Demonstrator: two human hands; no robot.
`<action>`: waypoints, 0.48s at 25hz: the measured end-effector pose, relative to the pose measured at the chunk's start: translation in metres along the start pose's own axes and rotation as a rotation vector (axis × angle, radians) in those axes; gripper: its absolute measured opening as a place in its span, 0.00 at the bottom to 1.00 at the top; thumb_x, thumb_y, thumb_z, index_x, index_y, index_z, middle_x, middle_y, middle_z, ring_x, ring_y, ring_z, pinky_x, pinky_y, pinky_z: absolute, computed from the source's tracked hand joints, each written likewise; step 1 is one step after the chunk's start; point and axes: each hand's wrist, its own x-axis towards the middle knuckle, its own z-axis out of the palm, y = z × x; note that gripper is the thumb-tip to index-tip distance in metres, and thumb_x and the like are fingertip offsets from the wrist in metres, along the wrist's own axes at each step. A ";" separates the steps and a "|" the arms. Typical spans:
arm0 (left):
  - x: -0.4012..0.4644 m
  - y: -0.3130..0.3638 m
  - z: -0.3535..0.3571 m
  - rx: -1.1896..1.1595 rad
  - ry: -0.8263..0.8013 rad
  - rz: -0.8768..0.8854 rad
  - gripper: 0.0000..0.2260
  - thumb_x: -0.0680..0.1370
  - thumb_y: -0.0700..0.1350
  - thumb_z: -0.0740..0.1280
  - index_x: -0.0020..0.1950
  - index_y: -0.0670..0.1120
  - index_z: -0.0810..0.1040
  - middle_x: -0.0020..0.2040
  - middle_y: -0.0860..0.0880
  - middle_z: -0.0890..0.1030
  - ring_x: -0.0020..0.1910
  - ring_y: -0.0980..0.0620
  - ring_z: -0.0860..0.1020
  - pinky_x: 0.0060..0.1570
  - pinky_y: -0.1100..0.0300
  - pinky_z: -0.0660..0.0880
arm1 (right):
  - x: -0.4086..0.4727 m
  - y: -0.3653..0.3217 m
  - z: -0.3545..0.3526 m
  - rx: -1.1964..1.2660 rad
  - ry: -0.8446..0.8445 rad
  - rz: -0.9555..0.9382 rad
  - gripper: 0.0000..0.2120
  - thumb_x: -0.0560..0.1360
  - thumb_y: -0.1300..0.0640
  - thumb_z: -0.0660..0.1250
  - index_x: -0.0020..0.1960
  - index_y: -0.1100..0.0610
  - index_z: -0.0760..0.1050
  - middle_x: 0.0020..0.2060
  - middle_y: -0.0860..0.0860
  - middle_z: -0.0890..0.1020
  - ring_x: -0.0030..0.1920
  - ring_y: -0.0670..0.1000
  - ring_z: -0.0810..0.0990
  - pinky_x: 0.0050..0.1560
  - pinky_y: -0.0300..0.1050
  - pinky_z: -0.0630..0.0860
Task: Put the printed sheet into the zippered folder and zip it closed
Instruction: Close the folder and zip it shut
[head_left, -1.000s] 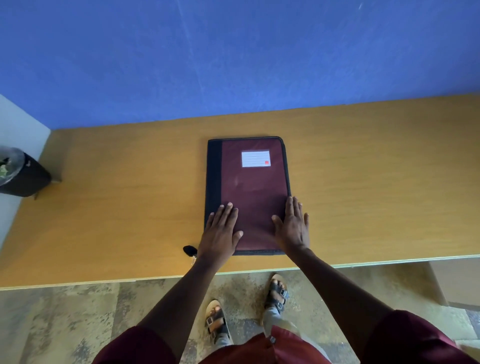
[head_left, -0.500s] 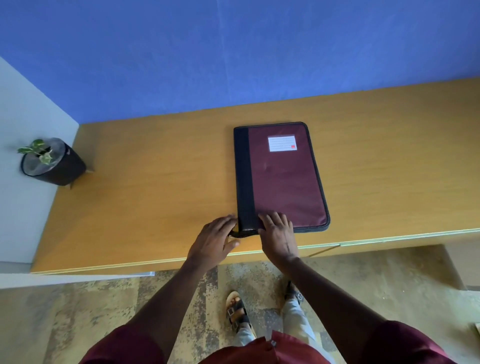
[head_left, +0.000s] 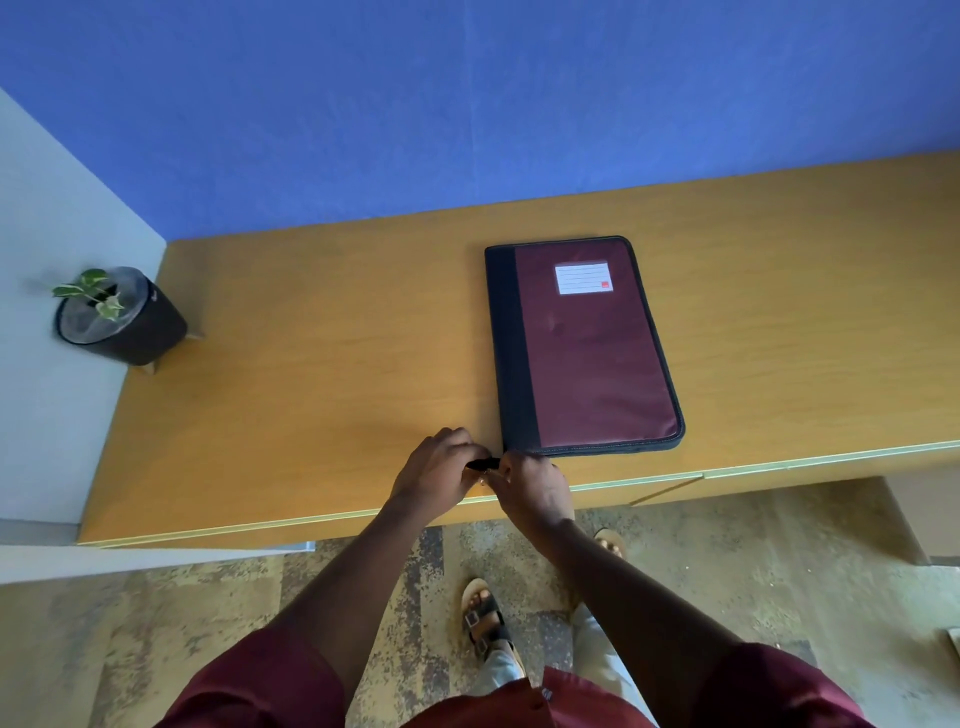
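while the zippered folder (head_left: 584, 345) lies shut on the worktop (head_left: 322, 374) near its front edge, our left hand (head_left: 435, 467) and right hand (head_left: 531, 486) pinch a small dark tab, likely the zipper pull (head_left: 482, 464), at its near left corner. zipping looks nearly finished; next, seat the pull.
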 end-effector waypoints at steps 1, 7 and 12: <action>0.002 0.001 0.001 -0.008 0.002 -0.004 0.11 0.77 0.44 0.69 0.58 0.53 0.83 0.51 0.52 0.79 0.54 0.50 0.75 0.49 0.52 0.76 | 0.000 -0.002 0.001 -0.010 0.009 0.029 0.16 0.76 0.42 0.66 0.46 0.56 0.79 0.37 0.53 0.83 0.35 0.56 0.80 0.33 0.42 0.69; 0.004 -0.006 0.003 -0.076 0.029 0.003 0.07 0.77 0.44 0.69 0.53 0.50 0.84 0.48 0.50 0.82 0.49 0.47 0.78 0.46 0.53 0.75 | -0.005 -0.009 0.013 0.007 0.049 0.177 0.15 0.75 0.44 0.64 0.43 0.56 0.79 0.36 0.54 0.84 0.31 0.56 0.73 0.31 0.41 0.65; 0.003 -0.004 0.005 -0.057 0.028 0.023 0.08 0.78 0.47 0.68 0.55 0.50 0.83 0.49 0.51 0.82 0.49 0.48 0.78 0.46 0.53 0.76 | 0.002 -0.006 0.009 0.018 0.011 0.174 0.14 0.74 0.45 0.66 0.40 0.55 0.81 0.34 0.52 0.83 0.31 0.55 0.76 0.30 0.41 0.66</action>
